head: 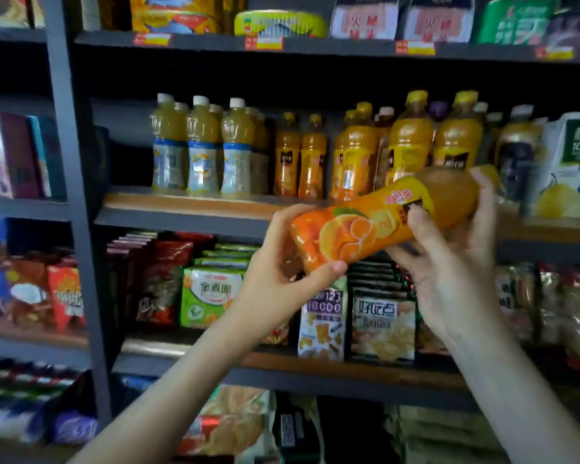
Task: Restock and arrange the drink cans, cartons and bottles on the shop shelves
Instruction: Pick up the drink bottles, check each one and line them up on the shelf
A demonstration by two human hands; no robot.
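Note:
An orange juice bottle (pixel 375 222) with an orange-fruit label lies tilted in front of the drinks shelf (pixel 188 209), its base low at the left and its neck up at the right. My left hand (pixel 282 272) grips the base end, thumb under it. My right hand (pixel 449 256) holds the neck end, fingers curled over the top. Behind stand rows of pale juice bottles (pixel 201 149) with white caps and orange juice bottles (pixel 409 142) with yellow caps. A white juice carton (pixel 563 169) stands at the far right.
Snack bags (pixel 211 293) fill the shelf below the drinks. A dark upright post (pixel 74 195) separates this bay from the boxes at the left. Tins and packets sit on the top shelf (pixel 282 45). A gap shows at the left end of the drinks shelf.

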